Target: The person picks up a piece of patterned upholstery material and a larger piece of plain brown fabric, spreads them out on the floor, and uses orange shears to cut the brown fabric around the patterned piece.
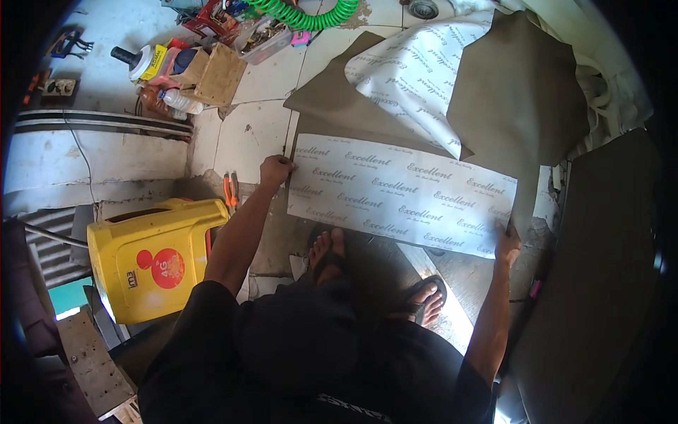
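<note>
Stretched out before me is a white rectangular sheet [402, 192] with rows of printed lettering. My left hand [276, 171] is closed on its left edge, pinching it. At the lower right corner my right hand [508, 246] grips the same sheet between thumb and fingers. Beyond it a large dark brown sheet [519, 99] lies creased and partly folded over. A white printed face [417, 78] of that material shows in the fold. Where the near sheet meets the brown one, I cannot tell whether they are joined.
To my left stands a yellow plastic container [152, 258], with orange-handled pliers [231, 191] beside it. Farther off are a wooden box [219, 74], a clear bottle [180, 101], a tray of small parts [265, 42] and a green coiled hose [318, 18]. A dark panel [586, 283] fills the right.
</note>
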`<state>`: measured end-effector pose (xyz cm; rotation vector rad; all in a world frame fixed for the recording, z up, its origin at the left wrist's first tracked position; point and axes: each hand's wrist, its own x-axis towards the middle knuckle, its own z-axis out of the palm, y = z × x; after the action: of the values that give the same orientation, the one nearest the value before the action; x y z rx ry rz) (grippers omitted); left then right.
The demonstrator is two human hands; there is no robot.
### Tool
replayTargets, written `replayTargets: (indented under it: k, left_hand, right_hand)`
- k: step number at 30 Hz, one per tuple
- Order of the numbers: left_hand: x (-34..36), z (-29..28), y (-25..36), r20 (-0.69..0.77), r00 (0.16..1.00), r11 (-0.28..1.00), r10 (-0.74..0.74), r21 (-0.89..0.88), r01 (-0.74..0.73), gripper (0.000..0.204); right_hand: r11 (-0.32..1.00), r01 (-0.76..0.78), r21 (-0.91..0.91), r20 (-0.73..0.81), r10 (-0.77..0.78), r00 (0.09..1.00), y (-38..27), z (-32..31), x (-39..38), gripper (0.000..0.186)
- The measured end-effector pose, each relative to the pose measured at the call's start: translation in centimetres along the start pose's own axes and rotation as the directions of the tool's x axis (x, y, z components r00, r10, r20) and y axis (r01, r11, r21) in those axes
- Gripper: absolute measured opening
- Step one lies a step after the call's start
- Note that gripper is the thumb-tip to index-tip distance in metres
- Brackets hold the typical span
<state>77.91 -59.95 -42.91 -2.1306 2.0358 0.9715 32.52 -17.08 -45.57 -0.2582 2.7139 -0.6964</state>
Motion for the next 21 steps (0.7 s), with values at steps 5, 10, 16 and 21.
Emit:
replayTargets:
  k: [5, 10, 16, 21]
  left_hand:
    - [0.2, 0.1, -1.3, -0.042, 0.997, 0.996, 0.058, -0.059, -0.061, 0.031]
    - [-0.6, 1.0, 0.4, -0.095, 0.993, 0.993, 0.064, 0.103, -0.054, 0.039]
    - [-1.0, 0.9, 1.1, -0.089, 0.996, 0.996, -0.026, 0.08, 0.033, 0.04]
    - [-0.4, 1.2, 1.5, -0.111, 0.994, 0.982, -0.011, 0.187, 0.032, 0.039]
  right_hand:
    - [0.995, 0.033, 0.09, 0.043, -0.037, 0.998, 0.9, 0.5, 0.0, 0.046]
    - [0.995, 0.023, 0.092, 0.06, -0.029, 0.998, 0.6, -0.2, -0.4, 0.048]
    - [0.999, 0.011, -0.051, 0.003, -0.011, 1.0, -0.9, -0.5, -1.0, 0.048]
    - [1.0, 0.01, -0.019, 0.046, -0.009, 0.999, 1.2, 0.3, 0.2, 0.046]
